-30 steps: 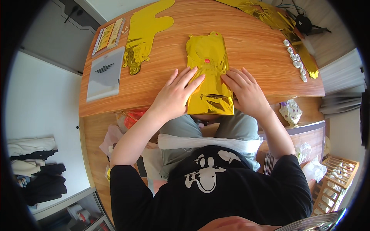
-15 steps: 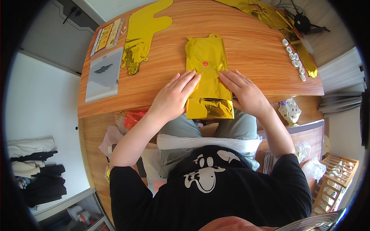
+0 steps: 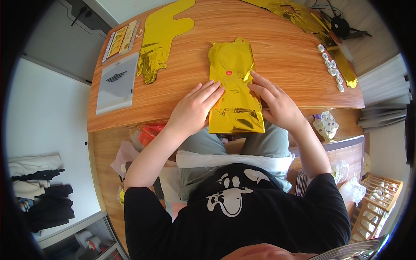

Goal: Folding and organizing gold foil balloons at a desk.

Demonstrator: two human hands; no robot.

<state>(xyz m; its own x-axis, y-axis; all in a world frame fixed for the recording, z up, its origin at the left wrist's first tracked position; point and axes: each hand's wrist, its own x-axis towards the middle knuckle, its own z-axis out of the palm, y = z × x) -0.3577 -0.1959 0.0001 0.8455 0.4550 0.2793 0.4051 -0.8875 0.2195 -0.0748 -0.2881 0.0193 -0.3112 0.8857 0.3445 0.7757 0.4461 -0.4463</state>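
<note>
A flat, folded gold foil balloon (image 3: 236, 99) lies lengthwise at the table's front edge, its near end overhanging my lap. Near its middle is a small red round sticker (image 3: 229, 73). My left hand (image 3: 193, 104) rests with straight fingers on the foil's left edge. On the opposite side, my right hand (image 3: 279, 102) has its fingers extended, the tips touching the right edge where the foil is creased and slightly raised. Neither hand grips the foil; both are open.
Another flat gold foil balloon (image 3: 161, 39) lies far left, beside a clear zip bag (image 3: 116, 84) and a patterned box (image 3: 120, 42). More gold foil (image 3: 299, 16) stretches along the far right. Several small white round pieces (image 3: 331, 64) line the right side of the wooden table (image 3: 286, 56).
My right fingers have shifted slightly up along the foil's right edge, which is now creased there. The near folded part looks flatter, and the red sticker has moved a little left.
</note>
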